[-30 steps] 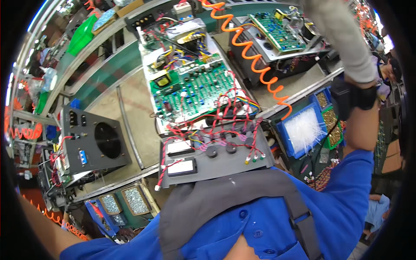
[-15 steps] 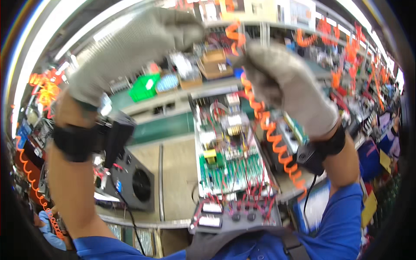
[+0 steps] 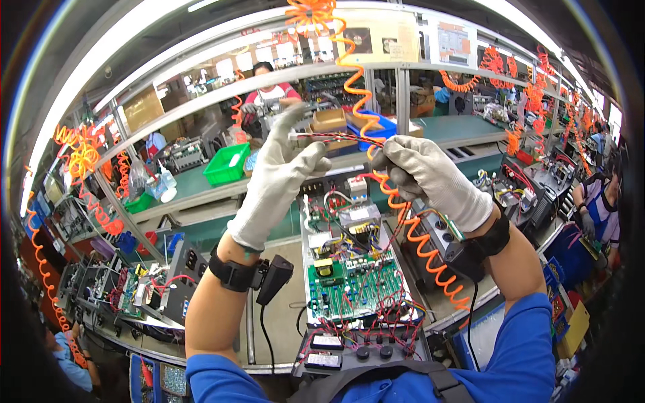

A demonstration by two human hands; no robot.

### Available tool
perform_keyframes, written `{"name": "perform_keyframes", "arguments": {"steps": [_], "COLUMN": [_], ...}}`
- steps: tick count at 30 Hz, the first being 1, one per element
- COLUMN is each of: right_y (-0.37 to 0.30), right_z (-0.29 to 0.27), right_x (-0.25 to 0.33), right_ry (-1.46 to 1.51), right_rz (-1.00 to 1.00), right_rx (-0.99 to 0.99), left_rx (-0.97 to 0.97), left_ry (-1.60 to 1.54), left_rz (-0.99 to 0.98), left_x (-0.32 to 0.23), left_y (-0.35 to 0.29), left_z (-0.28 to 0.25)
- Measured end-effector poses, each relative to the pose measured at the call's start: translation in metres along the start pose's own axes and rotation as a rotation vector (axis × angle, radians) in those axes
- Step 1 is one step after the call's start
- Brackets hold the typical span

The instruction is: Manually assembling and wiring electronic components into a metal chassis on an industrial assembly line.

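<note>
Above the bench, my right hand point(image 3: 437, 174), in a light grey glove, pinches a bundle of thin red, black and white wires point(image 3: 339, 137). The bundle stretches left to a small white connector end beside my left hand point(image 3: 281, 168). That hand wears the same kind of glove, and its fingers are apart, with the index finger raised and blurred. Below both hands lies an opened electronic unit with a green circuit board point(image 3: 359, 287), a yellow transformer and many red wires. Its dark panel point(image 3: 373, 350) with knobs and two white-labelled parts is nearest me.
An orange coiled air hose point(image 3: 430, 252) hangs right of the unit, beside another dark housing. Further units point(image 3: 158, 289) stand at left. A green bin point(image 3: 226, 163) and blue bin point(image 3: 377, 131) sit on the far shelf. Co-workers are across the bench and at right.
My left hand has moved right and down, opening its fingers. The right hand has shifted slightly lower. The wire bundle now shows stretched between them, and the view has tilted up.
</note>
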State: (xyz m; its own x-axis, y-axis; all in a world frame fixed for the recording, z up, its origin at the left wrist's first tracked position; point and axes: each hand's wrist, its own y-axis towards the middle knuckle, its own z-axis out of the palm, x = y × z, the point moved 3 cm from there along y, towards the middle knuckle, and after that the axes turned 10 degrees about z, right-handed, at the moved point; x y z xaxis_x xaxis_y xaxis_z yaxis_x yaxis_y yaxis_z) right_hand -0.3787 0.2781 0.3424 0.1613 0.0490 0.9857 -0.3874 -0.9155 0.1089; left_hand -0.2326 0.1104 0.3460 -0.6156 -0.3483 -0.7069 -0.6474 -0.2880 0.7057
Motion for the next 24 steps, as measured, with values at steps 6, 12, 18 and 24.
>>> {"name": "perform_keyframes", "arguments": {"steps": [6, 12, 18, 24], "right_y": [-0.003, -0.025, -0.021, -0.023], "right_z": [-0.006, -0.064, -0.083, -0.085], "right_x": [-0.044, -0.098, -0.125, -0.123], "right_ry": [-0.704, -0.534, -0.334, -0.28], "right_rz": [-0.151, 0.02, -0.008, 0.007], "right_rx": [0.088, -0.245, -0.525, -0.612], "left_rx": [0.598, 0.596, 0.213, -0.177], "left_ry": [0.433, 0.844, 0.35, 0.215], "left_rz": [-0.423, -0.698, -0.985, -1.128], "left_x": [0.031, 0.103, 0.117, 0.091], "left_y": [-0.03, -0.177, -0.321, -0.349], "left_z": [-0.033, -0.04, -0.009, 0.0]}}
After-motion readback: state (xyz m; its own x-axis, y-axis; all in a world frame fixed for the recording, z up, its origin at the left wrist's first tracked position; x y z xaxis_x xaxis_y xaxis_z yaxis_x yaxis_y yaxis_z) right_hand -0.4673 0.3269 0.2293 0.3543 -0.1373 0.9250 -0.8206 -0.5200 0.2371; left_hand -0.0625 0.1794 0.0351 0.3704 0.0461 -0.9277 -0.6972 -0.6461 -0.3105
